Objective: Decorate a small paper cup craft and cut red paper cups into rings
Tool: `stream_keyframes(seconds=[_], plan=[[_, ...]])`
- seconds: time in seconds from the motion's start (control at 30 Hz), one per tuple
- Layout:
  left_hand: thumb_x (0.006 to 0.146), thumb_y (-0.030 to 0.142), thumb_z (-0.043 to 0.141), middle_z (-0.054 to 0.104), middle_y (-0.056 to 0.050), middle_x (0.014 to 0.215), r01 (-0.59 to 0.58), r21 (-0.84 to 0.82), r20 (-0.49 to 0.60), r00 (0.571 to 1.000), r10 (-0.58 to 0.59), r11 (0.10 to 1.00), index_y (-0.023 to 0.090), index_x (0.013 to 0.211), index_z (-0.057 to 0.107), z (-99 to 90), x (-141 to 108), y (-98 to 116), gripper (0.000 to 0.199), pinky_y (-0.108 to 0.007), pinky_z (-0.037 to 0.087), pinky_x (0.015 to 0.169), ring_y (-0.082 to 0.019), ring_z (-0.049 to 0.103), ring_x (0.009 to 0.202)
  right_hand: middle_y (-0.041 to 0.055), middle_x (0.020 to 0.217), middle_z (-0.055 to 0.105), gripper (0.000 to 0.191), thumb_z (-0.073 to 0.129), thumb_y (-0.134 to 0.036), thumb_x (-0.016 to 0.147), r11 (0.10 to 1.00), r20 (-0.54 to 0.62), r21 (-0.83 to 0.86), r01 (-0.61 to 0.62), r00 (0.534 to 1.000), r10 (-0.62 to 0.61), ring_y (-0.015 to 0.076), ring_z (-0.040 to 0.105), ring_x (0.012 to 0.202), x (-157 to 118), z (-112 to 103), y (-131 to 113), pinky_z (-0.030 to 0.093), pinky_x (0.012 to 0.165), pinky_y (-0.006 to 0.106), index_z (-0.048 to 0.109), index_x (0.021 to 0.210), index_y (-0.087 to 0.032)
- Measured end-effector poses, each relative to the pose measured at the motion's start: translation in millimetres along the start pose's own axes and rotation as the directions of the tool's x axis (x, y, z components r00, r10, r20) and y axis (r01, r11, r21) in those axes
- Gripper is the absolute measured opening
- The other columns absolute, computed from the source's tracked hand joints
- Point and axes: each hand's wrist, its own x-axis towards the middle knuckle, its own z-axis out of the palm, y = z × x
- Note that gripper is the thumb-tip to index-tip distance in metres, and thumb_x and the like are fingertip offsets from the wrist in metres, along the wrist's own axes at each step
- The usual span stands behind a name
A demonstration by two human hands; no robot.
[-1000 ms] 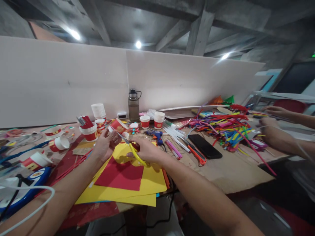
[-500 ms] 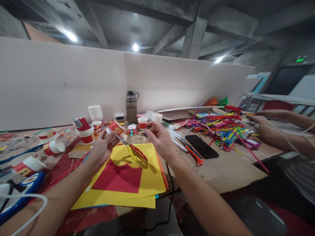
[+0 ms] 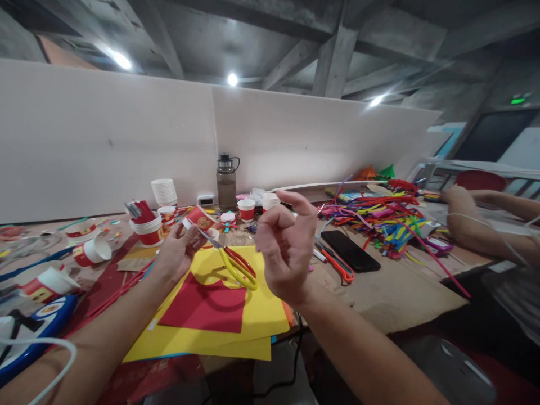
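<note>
My left hand (image 3: 179, 253) is closed around a small red-and-white paper cup (image 3: 199, 218), tilted on its side. Scissors (image 3: 238, 268) with yellow and red handles have their blades at the same hand; the handles stick out to the right, above the sheets. My right hand (image 3: 289, 244) is raised to the right of the scissors. Its fingers are loosely curled, with the index finger apart from the others, and nothing shows in it. Below lie yellow paper sheets (image 3: 261, 315), topped by a cut dark red piece (image 3: 206, 309).
Paper cups (image 3: 147, 232) and a water bottle (image 3: 226, 188) stand toward the back. At right lie a black phone (image 3: 351, 251), an orange-handled tool (image 3: 341, 268) and a heap of coloured pipe cleaners (image 3: 379, 216). Another person's arm (image 3: 476, 222) reaches in at far right.
My right hand has moved right and closer to the camera, its fingers curling more. The left hand, cup and scissors have barely moved. The other person's arm has shifted right.
</note>
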Motion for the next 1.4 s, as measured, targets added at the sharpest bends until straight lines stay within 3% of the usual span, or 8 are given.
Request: stream_keyframes(seconds=[0.13,0.67,0.87,0.93,1.07,1.17,1.27,1.4], plan=[[0.069,0.014,0.072,0.068,0.003,0.086,-0.01,0.011,-0.01,1.0,0.01,1.0,0.021,0.084,0.06,-0.3,0.4,-0.1,0.02,-0.021,0.056,0.066,-0.009,0.065,0.07,-0.0018,0.075,0.044,0.041,0.045,-0.021,0.089,1.0,0.112,-0.019,0.011,0.994,-0.009,0.0131,0.049,0.064,3.4,11.9,2.9,0.047,0.059,0.03,0.027,0.125,-0.029],[0.066,0.013,0.073,0.067,0.004,0.077,-0.024,0.011,-0.009,1.0,0.024,1.0,0.02,0.085,0.062,2.4,-0.7,1.3,0.023,-0.016,0.054,0.06,-0.008,0.065,0.064,-0.0014,0.079,0.047,0.046,0.044,-0.019,0.089,0.998,0.166,0.044,-0.037,0.986,0.029,0.0117,0.05,0.065,-3.8,24.7,10.2,0.048,0.059,0.027,0.025,0.129,-0.027],[0.062,0.017,0.077,0.068,0.002,0.079,-0.006,0.027,-0.024,1.0,0.007,1.0,0.02,0.082,0.058,3.6,-0.6,3.1,0.028,-0.024,0.057,0.065,-0.014,0.067,0.068,-0.0012,0.081,0.045,0.039,0.039,-0.021,0.093,0.996,-0.073,0.042,-0.073,0.994,0.076,0.0097,0.045,0.058,17.6,11.5,17.4,0.043,0.05,0.024,0.023,0.128,-0.031],[0.063,0.018,0.077,0.068,0.002,0.078,-0.014,0.039,-0.018,1.0,0.015,0.999,0.019,0.083,0.058,3.4,0.3,2.7,0.027,-0.024,0.057,0.064,-0.013,0.067,0.067,-0.0016,0.081,0.044,0.038,0.036,-0.021,0.093,0.998,-0.092,0.035,-0.057,0.994,0.06,0.0092,0.045,0.059,21.9,10.0,15.7,0.042,0.052,0.023,0.024,0.127,-0.031],[0.063,0.016,0.077,0.068,0.002,0.081,-0.028,0.011,-0.032,0.999,0.028,1.0,0.019,0.086,0.059,2.4,1.0,0.9,0.03,-0.022,0.056,0.063,-0.011,0.066,0.065,-0.002,0.077,0.046,0.036,0.043,-0.022,0.09,1.0,0.137,-0.004,-0.008,0.99,0.008,0.0108,0.048,0.065,7.3,13.5,23.5,0.043,0.059,0.025,0.033,0.125,-0.027],[0.061,0.016,0.078,0.068,0.001,0.081,-0.006,-0.004,-0.027,1.0,0.006,1.0,0.018,0.087,0.059,0.1,1.4,-1.0,0.032,-0.022,0.057,0.061,-0.012,0.067,0.066,-0.0029,0.073,0.047,0.032,0.047,-0.02,0.087,0.99,0.243,-0.111,-0.089,0.963,0.114,0.0107,0.048,0.064,-11.5,15.7,48.5,0.043,0.062,0.025,0.041,0.119,-0.021],[0.063,0.017,0.078,0.068,0.001,0.079,-0.01,-0.012,-0.004,1.0,0.01,1.0,0.018,0.087,0.059,-3.6,3.1,-3.4,0.03,-0.021,0.056,0.062,-0.012,0.067,0.066,-0.0007,0.079,0.054,0.017,0.043,-0.023,0.089,0.943,0.193,-0.204,-0.262,0.934,0.301,0.0103,0.049,0.065,-20.1,14.6,74.8,0.041,0.063,0.024,0.05,0.103,-0.018],[0.062,0.017,0.079,0.069,0.0,0.081,-0.015,-0.013,0.004,1.0,0.015,1.0,0.019,0.092,0.06,-6.5,4.8,-5.5,0.035,-0.025,0.058,0.064,-0.014,0.068,0.069,-0.0004,0.077,0.058,0.013,0.045,-0.025,0.087,0.861,0.238,-0.366,-0.354,0.858,0.455,0.0117,0.051,0.068,-20.1,11.4,90.3,0.039,0.063,0.023,0.056,0.091,-0.018]])
